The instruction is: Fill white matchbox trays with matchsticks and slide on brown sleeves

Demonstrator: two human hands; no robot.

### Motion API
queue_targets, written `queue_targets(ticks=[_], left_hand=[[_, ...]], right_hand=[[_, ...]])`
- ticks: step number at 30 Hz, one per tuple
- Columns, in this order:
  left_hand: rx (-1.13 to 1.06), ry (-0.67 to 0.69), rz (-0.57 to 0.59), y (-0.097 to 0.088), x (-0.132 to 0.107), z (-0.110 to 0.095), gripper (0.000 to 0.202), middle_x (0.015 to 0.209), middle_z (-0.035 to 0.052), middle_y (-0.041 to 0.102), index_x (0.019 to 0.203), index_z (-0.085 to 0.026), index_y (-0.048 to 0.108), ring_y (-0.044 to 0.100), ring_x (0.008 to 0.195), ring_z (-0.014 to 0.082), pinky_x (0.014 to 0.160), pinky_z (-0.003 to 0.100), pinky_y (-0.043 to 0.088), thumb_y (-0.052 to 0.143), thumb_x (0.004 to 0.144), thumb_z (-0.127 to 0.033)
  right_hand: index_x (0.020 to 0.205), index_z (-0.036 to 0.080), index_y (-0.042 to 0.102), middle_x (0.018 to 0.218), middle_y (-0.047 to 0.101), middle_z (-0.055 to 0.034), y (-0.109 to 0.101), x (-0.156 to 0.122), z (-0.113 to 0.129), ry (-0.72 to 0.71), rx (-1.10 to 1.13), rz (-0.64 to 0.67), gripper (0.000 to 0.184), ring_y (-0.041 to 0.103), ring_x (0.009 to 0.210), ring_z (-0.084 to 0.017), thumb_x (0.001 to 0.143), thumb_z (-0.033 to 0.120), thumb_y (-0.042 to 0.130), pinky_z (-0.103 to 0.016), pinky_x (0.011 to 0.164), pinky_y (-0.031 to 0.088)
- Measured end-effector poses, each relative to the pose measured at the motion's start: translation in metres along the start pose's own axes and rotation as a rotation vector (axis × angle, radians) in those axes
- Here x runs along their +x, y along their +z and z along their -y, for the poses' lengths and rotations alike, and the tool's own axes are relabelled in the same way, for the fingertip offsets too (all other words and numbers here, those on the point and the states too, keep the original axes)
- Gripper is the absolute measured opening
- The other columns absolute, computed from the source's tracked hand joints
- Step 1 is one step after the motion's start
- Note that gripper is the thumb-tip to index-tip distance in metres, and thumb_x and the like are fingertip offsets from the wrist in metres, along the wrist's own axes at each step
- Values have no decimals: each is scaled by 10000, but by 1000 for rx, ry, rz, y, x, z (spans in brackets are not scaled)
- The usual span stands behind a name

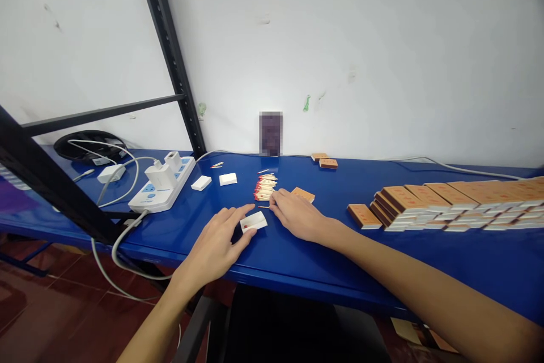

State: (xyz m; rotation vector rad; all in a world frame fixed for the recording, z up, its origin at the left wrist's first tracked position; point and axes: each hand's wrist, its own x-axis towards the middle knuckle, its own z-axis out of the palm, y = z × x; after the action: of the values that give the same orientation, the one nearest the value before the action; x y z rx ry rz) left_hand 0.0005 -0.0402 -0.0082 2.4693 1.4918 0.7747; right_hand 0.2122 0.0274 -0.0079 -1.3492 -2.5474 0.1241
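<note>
Right grip (296, 214) pinches match (264, 206); left grip (219, 237), half spread, flanks tray (256, 220), seemingly barely filled; pile (266, 187), at tray's one o'clock, lies unboxed.

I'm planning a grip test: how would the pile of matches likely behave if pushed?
The matches lie loosely heaped, so they would probably scatter rather than move as one. Each looks thin, so likely light and easy to snap. The glossy blue table probably lets them slide.
</note>
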Motion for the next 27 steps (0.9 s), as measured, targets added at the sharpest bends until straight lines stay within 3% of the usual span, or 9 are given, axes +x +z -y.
queue_targets(ticks=[6, 10, 15, 21, 27], left_hand=[[-26, 18, 25, -2, 1, -1, 370, 1141, 22, 601, 1360, -326, 476, 538, 1044, 212, 951, 377, 423, 428, 994, -360], [-16, -33, -26, 1, 1, 2, 451, 1112, 27, 598, 1398, -319, 422, 543, 992, 213, 909, 374, 444, 512, 956, -330], [-14, -23, -59, 3, 0, 4, 501, 1155, 35, 590, 1392, -292, 422, 539, 1028, 216, 939, 380, 440, 576, 915, -299], [-11, 2, -70, 1, 0, 0, 467, 1128, 33, 577, 1370, -300, 452, 540, 1033, 215, 911, 365, 465, 565, 918, -266], [-40, 24, -75, 2, 0, -1, 456, 1170, 32, 542, 1359, -310, 467, 522, 1104, 210, 957, 360, 457, 559, 919, -234]], right_hand=[[959, 174, 506, 998, 592, -77, 0, -1, -3, -30, 109, -104, 186, 557, 805, -172, 1008, 228, 335, -300, 706, 402], [958, 194, 488, 972, 589, -49, -3, -4, 0, -161, 251, -202, 182, 547, 817, -164, 1012, 256, 326, -300, 726, 409], [970, 193, 503, 959, 598, -47, -6, -9, 15, -310, 265, -112, 143, 565, 827, -166, 997, 265, 381, -300, 734, 424], [1013, 183, 524, 1011, 622, -63, 2, 0, 6, -156, 228, -208, 180, 578, 906, -177, 1003, 223, 349, -307, 794, 429], [980, 167, 560, 1007, 612, -78, 9, 9, -9, -72, 124, -151, 155, 578, 922, -180, 977, 186, 406, -305, 824, 422]])
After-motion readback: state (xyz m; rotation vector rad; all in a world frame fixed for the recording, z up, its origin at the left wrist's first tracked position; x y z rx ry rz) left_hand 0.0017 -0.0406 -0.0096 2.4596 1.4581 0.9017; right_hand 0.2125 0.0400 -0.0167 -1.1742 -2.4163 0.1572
